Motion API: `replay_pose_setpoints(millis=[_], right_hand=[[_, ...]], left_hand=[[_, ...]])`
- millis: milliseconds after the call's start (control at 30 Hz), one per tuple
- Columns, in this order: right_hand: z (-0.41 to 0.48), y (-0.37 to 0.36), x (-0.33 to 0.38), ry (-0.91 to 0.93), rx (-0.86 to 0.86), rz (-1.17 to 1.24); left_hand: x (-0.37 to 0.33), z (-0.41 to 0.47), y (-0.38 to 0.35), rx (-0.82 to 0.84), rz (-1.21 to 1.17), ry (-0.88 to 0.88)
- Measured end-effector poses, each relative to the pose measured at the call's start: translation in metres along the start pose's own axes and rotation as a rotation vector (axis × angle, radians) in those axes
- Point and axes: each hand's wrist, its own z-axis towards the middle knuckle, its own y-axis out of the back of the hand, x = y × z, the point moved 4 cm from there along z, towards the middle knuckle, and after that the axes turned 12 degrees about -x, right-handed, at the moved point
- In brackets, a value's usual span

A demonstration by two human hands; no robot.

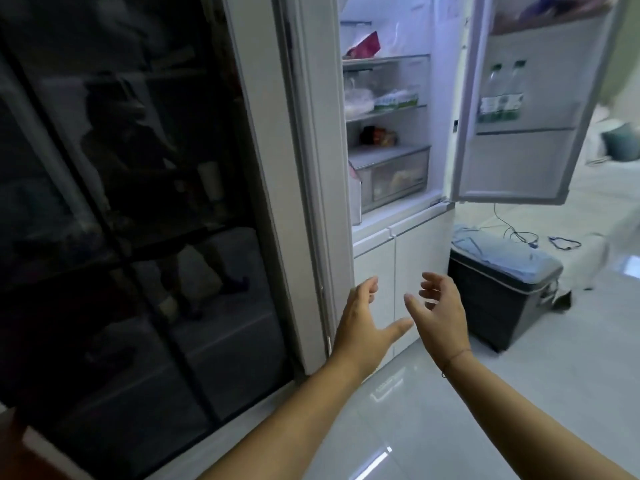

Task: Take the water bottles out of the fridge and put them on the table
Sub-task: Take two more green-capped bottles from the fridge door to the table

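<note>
Fridge open, its right upper door swung wide. Two water bottles upright side by side in the door's shelf, touching or nearly so, green labels facing out, pale caps on top. Inside the cabinet: glass shelves with a reddish packet up high, small green-and-white cartons on the next shelf down, a dark packet below, a clear drawer at the bottom.

Both hands raised in front of the fridge's white lower doors, well below the bottles. Left hand spread, thumb out to the side, fingers loosely curled, grip wide and holding nothing. Right hand likewise loose and empty, fingers bent, a thin cord around the wrist. Hands near one another, thumb tips close but apart.

To the right on the pale floor tiles, a dark bin with a blue liner. At left, a dark glass door with dim reflections.
</note>
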Motion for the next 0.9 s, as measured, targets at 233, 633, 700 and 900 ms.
replay_pose_setpoints(millis=[233, 633, 700, 900], right_hand=[[0.108, 0.027, -0.040, 0.043, 0.034, -0.020], [0.323, 0.092, -0.107, 0.134, -0.019, -0.073], [0.356, 0.092, -0.118, 0.148, -0.032, -0.091], [0.451, 0.071, -0.144, 0.190, -0.061, -0.095]], left_hand=[[-0.032, 0.069, -0.085, -0.022, -0.006, -0.045], [-0.079, 0.223, -0.239, -0.094, -0.026, -0.075], [-0.083, 0.251, -0.256, -0.092, -0.015, -0.094], [-0.087, 0.348, -0.302, -0.094, -0.025, -0.144]])
